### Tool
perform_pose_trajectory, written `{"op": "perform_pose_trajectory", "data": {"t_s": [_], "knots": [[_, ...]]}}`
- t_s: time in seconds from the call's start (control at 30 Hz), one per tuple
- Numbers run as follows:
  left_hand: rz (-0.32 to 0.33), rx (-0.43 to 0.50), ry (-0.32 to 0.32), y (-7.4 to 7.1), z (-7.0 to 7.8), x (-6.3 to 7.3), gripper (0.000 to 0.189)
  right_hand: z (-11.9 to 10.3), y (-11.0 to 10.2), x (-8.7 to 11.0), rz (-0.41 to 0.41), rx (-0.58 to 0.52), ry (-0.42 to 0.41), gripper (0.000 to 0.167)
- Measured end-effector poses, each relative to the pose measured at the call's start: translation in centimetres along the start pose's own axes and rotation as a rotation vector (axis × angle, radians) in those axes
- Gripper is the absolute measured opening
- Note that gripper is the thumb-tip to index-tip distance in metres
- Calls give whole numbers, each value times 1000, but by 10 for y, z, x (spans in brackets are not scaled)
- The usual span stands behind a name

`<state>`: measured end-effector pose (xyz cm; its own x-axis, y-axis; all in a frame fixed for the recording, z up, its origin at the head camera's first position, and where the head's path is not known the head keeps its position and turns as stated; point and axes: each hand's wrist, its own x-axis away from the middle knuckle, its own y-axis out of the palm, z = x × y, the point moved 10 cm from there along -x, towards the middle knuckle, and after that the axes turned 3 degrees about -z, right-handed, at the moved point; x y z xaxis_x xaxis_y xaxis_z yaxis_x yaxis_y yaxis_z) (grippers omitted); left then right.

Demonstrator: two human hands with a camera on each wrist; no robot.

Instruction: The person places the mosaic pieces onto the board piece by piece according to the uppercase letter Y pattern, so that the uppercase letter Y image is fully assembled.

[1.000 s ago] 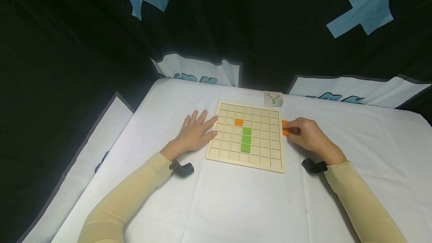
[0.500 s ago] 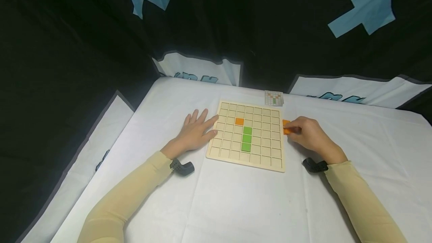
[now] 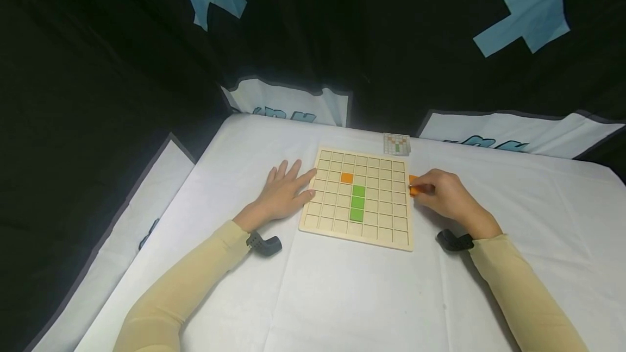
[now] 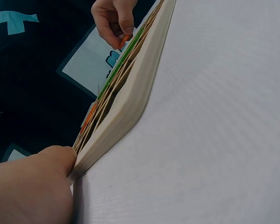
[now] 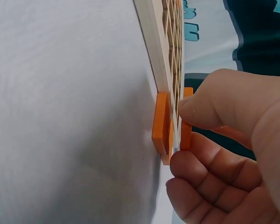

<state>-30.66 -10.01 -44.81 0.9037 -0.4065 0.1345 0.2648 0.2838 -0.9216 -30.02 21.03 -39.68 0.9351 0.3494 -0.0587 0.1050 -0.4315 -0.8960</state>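
A wooden grid board [image 3: 386, 219] lies on the white table. Set in its cells are one orange tile [image 3: 346, 178] and a column of green tiles [image 3: 358, 203]. My left hand [image 3: 280, 193] lies at the board's left edge, fingers spread, with the index fingertip and thumb touching the rim. Past the right edge, my right hand [image 3: 442, 193] pinches a square orange tile [image 5: 186, 140] between thumb and fingers, on edge in the right wrist view. Below it, more orange tiles [image 5: 160, 122] rest on the table against the board's side, partly hidden by the hand in the head view.
A small card [image 3: 396, 144] printed with a coloured grid lies behind the board's far right corner. White cloth [image 3: 342, 297] covers the table. A dark curtain [image 3: 313, 31] with blue shapes hangs beyond the far edge. Black wrist cameras [image 3: 264, 244] are strapped at both wrists.
The right fingers have shifted only slightly at the orange tiles, and a little less orange shows beside them. My left hand and the board stay put.
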Motion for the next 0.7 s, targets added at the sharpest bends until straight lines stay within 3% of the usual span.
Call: {"op": "perform_pose_trajectory", "data": {"t_s": [0.7], "knots": [[7, 0, 4, 0, 0, 0, 64, -27, 4, -20, -25, -45, -72, 28]]}}
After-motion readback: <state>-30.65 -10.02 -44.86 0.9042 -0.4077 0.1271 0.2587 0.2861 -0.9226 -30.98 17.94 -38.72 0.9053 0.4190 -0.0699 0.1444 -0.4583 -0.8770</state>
